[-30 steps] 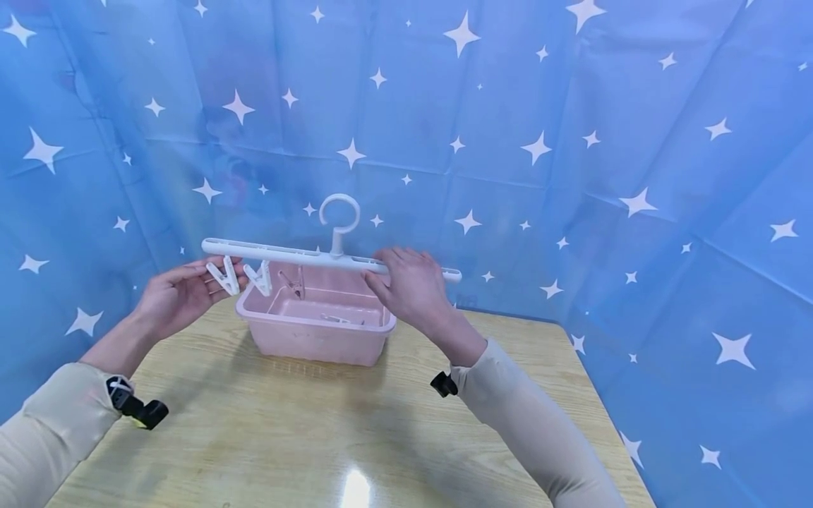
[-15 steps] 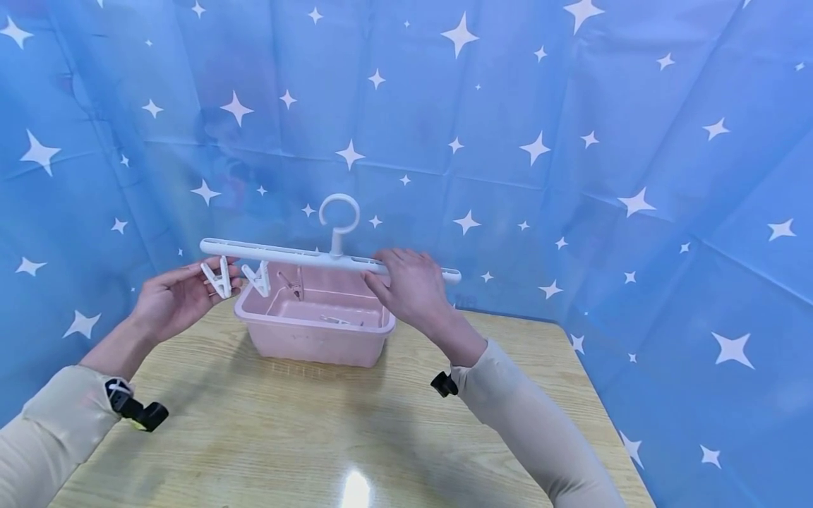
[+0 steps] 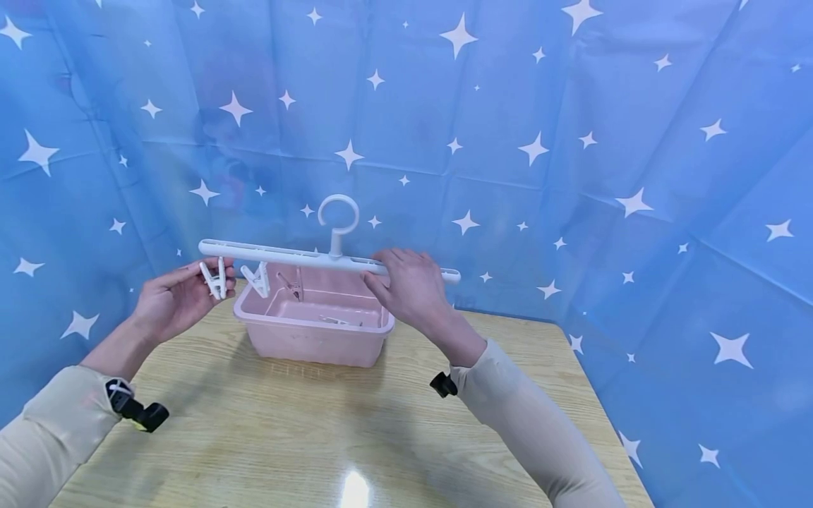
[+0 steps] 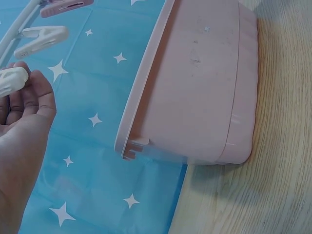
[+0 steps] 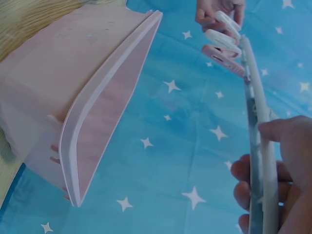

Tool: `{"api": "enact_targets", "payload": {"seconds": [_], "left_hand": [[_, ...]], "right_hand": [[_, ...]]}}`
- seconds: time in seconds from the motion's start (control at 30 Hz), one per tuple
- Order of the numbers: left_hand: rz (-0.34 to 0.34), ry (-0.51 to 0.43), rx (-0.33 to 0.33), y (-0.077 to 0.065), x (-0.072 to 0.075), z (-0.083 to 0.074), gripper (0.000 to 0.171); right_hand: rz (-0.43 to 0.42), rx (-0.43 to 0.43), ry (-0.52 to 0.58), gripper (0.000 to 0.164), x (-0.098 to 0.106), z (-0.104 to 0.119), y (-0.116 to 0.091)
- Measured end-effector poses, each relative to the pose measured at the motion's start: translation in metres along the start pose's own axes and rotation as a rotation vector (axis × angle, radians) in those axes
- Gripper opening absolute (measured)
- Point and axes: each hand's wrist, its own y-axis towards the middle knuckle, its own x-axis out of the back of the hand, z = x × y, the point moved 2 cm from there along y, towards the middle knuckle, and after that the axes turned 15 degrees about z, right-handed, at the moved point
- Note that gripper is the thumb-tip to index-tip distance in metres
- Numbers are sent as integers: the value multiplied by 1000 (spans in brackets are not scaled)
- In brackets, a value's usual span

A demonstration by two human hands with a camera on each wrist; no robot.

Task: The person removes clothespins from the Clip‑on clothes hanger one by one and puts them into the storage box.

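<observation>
A white clip hanger [image 3: 279, 254] is held level above a pink basket [image 3: 311, 342], hook upward. My right hand [image 3: 413, 286] grips its bar right of the hook; in the right wrist view the thumb and fingers wrap the bar [image 5: 265, 170]. At the bar's left end my left hand [image 3: 181, 293] holds a white clip [image 3: 214, 280] at its fingertips, palm side toward the head camera. Beside it hang a second white clip [image 3: 257, 279] and a pink clip [image 3: 293, 283]. In the left wrist view the held clip [image 4: 12, 80] partly covers the fingers.
Inside the basket lies at least one pale clip [image 3: 336, 320]. The basket stands near the back of a wooden table [image 3: 286, 437]. A blue curtain [image 3: 406, 106] with white stars hangs behind and to both sides.
My left hand and the leftmost white clip have shifted left along the bar, and that clip has turned more upright. My right hand and the hanger have stayed nearly still.
</observation>
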Motion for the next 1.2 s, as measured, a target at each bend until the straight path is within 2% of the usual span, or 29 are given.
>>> {"api": "enact_targets", "payload": {"seconds": [0.23,0.4,0.67,1.0,1.2], "left_hand": [[-8,1,-14,0,0,2,52],[-22,50,-3,1,-1,3,49],[-55,250,5,2,-2,3,44],[-194,493,12,6,-4,5,37],[-287,642,-17,8,-8,9,31]], "right_hand": [[23,2,-8,43,1,1,-1],[26,9,-13,43,1,1,-2],[25,13,-35,45,1,0,-1],[20,11,-61,45,3,0,-2],[27,5,-73,46,2,0,-3]]}}
